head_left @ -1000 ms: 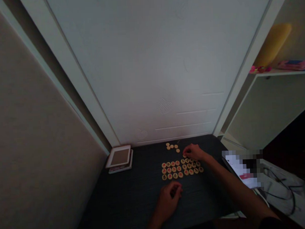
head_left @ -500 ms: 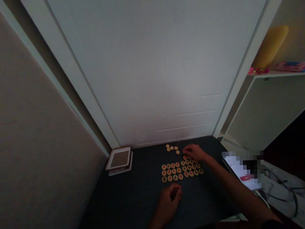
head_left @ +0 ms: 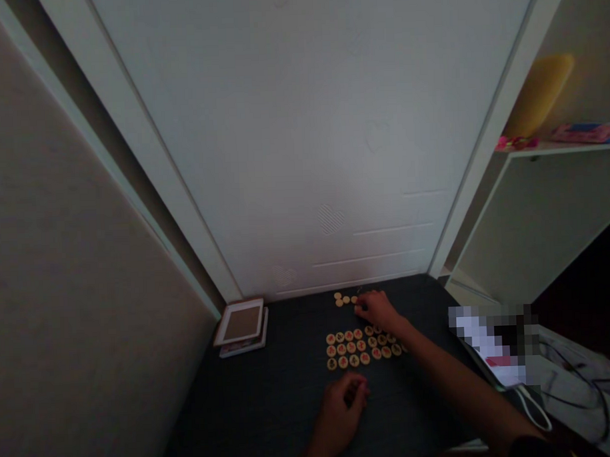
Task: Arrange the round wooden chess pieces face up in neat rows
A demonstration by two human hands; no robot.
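Round wooden Chinese chess pieces [head_left: 352,347] with red or dark characters lie in neat rows on the dark table. Behind those rows is a small loose cluster of plain-faced pieces [head_left: 346,300]. My right hand [head_left: 380,310] reaches over the back rows, its fingertips pinched down at the right end of this cluster, covering one Chinese chess piece. Its forearm hides the right part of the rows. My left hand [head_left: 341,410] rests loosely curled in front of the rows, thumb and fingertips together, with nothing visible between them.
Stacked at the table's back left are a shallow box or frame [head_left: 242,322] and a flat white item beneath it. A phone-like lit device [head_left: 482,345], blurred, lies to the right beside a white cable. A white panel [head_left: 307,155] rises behind the table [head_left: 241,404].
My right hand has moved left, from above the back row to the plain pieces, and now covers the nearest one. My left hand stays curled in place. The view has shifted slightly.
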